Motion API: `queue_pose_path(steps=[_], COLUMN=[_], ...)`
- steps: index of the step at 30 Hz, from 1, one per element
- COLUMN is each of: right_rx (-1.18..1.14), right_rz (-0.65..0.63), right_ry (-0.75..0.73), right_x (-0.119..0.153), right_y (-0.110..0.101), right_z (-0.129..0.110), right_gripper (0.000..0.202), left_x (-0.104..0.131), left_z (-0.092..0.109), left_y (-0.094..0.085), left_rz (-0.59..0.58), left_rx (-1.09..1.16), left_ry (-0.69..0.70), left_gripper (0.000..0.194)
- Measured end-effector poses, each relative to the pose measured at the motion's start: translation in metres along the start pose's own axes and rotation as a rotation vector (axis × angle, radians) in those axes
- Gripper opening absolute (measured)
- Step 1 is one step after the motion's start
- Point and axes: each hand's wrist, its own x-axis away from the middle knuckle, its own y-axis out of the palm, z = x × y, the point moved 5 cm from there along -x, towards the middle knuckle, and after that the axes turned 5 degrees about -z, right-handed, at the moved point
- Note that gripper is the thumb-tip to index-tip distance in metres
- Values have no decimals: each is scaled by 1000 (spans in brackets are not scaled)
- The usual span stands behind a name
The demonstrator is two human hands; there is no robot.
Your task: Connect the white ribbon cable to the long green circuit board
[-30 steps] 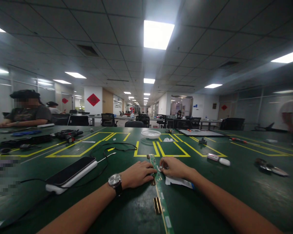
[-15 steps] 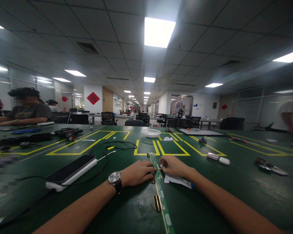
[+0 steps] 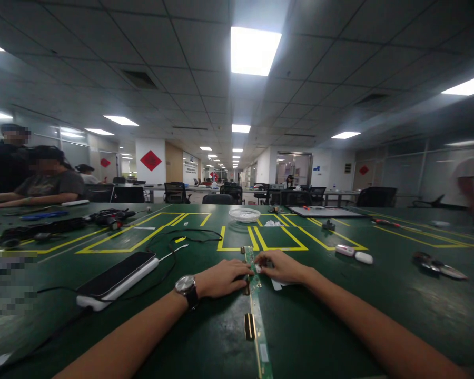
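Note:
A long narrow green circuit board (image 3: 263,337) with copper-coloured tabs lies lengthwise on the green table. My left hand (image 3: 224,278), below a wristwatch, rests palm down at the board's left edge, fingers extended and fingertips on it. At the board's right side, my right hand (image 3: 278,265) has its thumb and fingers bent together around a small whitish piece over the board. Part of a white paper (image 3: 277,284) shows beneath my right hand; the rest is hidden.
A phone (image 3: 116,273) on a white block and black cables lie left. A white basket (image 3: 244,215) stands ahead. Right are an earbud case (image 3: 345,250), a white case (image 3: 364,258) and a metal tool (image 3: 438,266). People are at far left and right.
The board's near end has shifted left. My right hand has moved slightly, and less of the white paper shows. A standing person has come into fuller view at far left.

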Motion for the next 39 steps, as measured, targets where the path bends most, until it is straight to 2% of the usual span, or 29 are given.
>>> queue_pose_path(steps=[6, 12, 14, 19, 22, 27, 30, 33, 39], right_rx=[11, -10, -38, -66, -6, 167, 288, 347, 318], right_rz=[-6, -37, -22, -140, -177, -67, -31, -42, -39], right_ry=[10, -32, -59, -19, 7, 50, 141, 223, 267], right_x=[0, 0, -2, -9, -10, -6, -1, 3, 4], right_y=[-1, -7, -7, 11, 15, 0, -7, -9, -7], right_z=[0, -2, -1, 14, 24, 50, 62, 65, 67], right_gripper=[17, 20, 27, 40, 43, 43, 42, 44, 46], left_x=[-3, -2, -2, -3, -1, -2, -2, 0, 1], left_z=[-1, -3, -3, -9, -13, -14, -12, -11, -14], left_y=[0, 0, -2, -15, -21, -16, -15, -14, -10], left_rz=[-21, -9, 5, 140, 191, 158, 151, 153, 114], left_rx=[5, -62, -88, -192, -239, -279, -277, -268, -227], left_ry=[10, -3, 2, -63, -125, -131, -115, -121, -134], left_gripper=[38, 37, 37, 29, 28, 30, 29, 29, 30])
